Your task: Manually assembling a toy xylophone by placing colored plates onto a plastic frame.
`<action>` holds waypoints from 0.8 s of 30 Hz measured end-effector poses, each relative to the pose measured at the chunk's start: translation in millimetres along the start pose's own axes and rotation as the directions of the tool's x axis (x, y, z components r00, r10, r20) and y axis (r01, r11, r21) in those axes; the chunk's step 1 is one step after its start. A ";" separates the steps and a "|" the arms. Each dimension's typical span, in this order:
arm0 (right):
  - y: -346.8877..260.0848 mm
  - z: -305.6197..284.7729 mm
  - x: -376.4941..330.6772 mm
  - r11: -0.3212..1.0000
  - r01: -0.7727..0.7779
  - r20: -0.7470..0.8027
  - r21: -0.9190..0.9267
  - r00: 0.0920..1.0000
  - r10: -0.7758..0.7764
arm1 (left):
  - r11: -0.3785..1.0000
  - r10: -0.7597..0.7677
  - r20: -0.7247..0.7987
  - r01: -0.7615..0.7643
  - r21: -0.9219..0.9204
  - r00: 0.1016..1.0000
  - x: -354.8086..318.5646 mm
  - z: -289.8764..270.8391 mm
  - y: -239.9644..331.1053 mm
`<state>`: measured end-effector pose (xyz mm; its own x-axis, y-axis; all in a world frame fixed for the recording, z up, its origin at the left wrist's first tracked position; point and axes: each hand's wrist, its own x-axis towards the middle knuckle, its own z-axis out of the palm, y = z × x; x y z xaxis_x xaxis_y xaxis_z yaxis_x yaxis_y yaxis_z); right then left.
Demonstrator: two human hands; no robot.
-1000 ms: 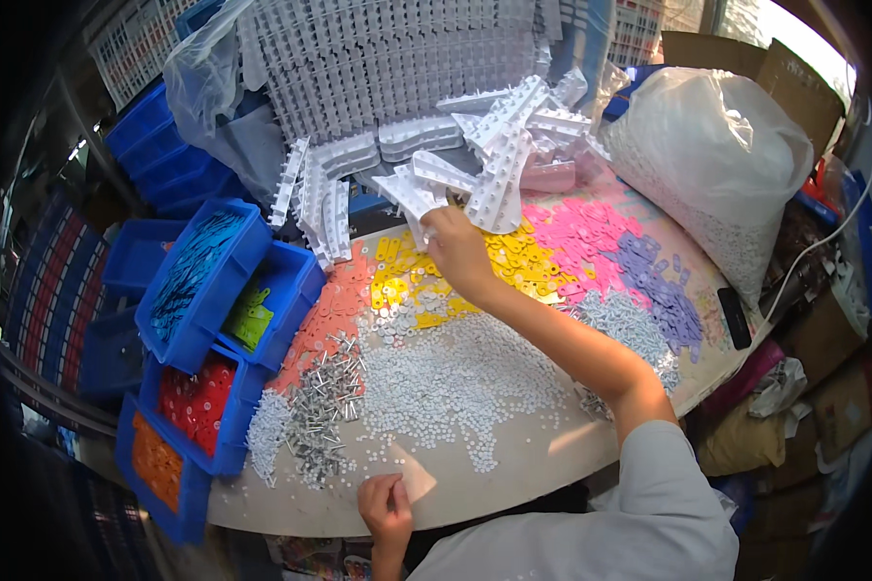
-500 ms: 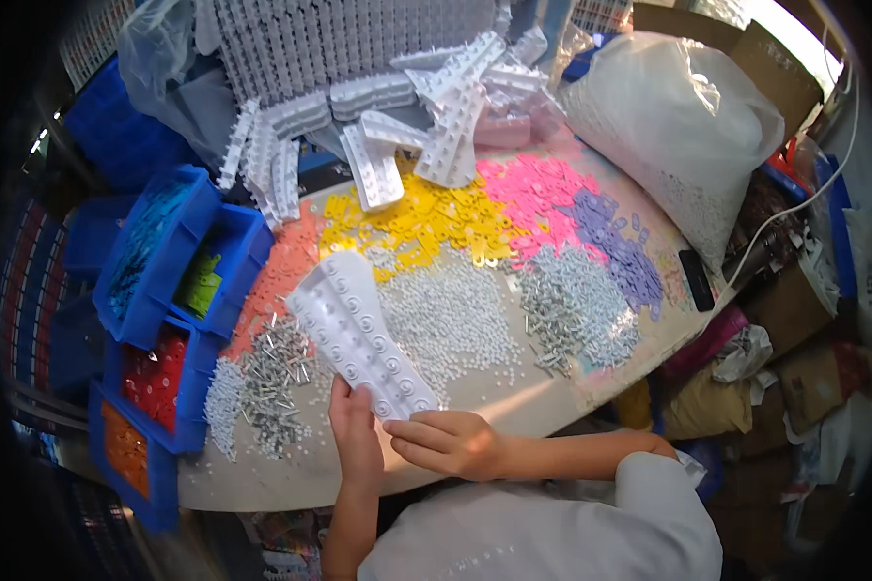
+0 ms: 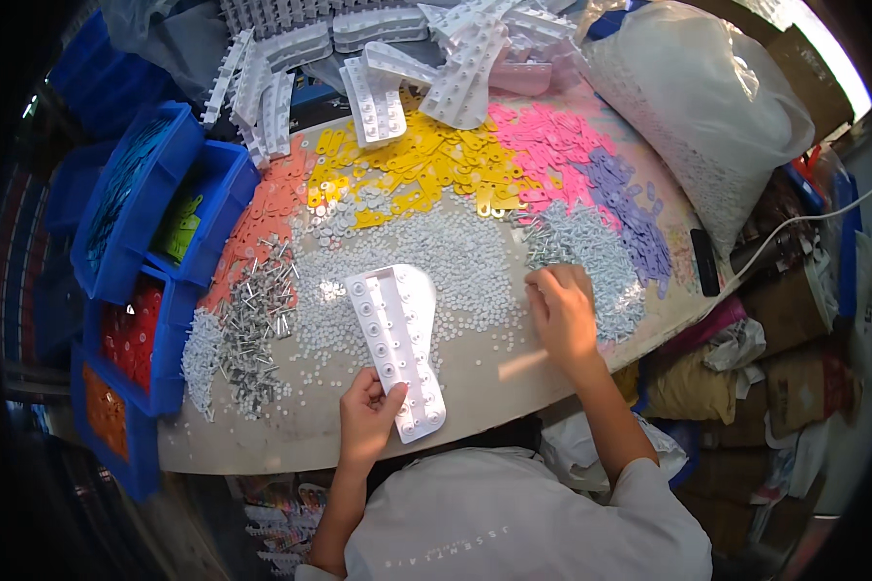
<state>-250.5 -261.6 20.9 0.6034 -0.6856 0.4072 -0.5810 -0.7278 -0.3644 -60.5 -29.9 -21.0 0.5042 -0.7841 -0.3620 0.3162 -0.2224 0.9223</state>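
Note:
A long white plastic piece [image 3: 393,349] with rows of round raised sockets tilts above the near part of the table. My left hand [image 3: 368,416] grips its lower left edge, thumb on top. To the right, my right hand [image 3: 564,315] is at the near edge of a heap of small metal pins [image 3: 545,242] and pale blue bits [image 3: 606,281]. Its fingers are curled down and together; whatever is between the fingertips is hidden. Tiny white rings [image 3: 446,252] are spread over the table beyond the white piece.
Flat yellow [image 3: 436,165], pink [image 3: 547,145] and purple pieces [image 3: 635,208] lie farther back. Blue bins [image 3: 199,261] line the left edge. More white plastic pieces [image 3: 470,73] are stacked at the back. A large clear bag [image 3: 707,107] and a black phone-like object [image 3: 704,261] sit right.
My right hand has let go of the white piece and moved right to the pins. My left hand has turned the piece more upright and brought it nearer. The view has shifted.

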 end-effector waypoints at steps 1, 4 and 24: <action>8.1 3.4 0.0 0.998 0.001 0.007 -0.061 1.000 0.000 | 0.998 0.013 -0.043 -0.010 0.061 0.999 0.0 1.5 -0.9; 28.6 15.2 -0.4 0.991 -0.012 0.025 -0.131 1.000 0.015 | 0.734 0.099 -0.083 -0.017 0.679 0.992 -6.6 4.8 26.4; 16.5 26.5 11.5 0.979 -0.020 0.054 -0.202 0.998 0.031 | 0.127 0.700 0.099 -0.260 0.957 0.707 83.3 -121.5 67.6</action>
<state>-238.6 -282.0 -2.7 0.6137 -0.7080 0.3494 -0.6914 -0.6956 -0.1954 100.5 -39.8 -5.4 0.4983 -0.7674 0.4036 -0.8601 -0.3791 0.3413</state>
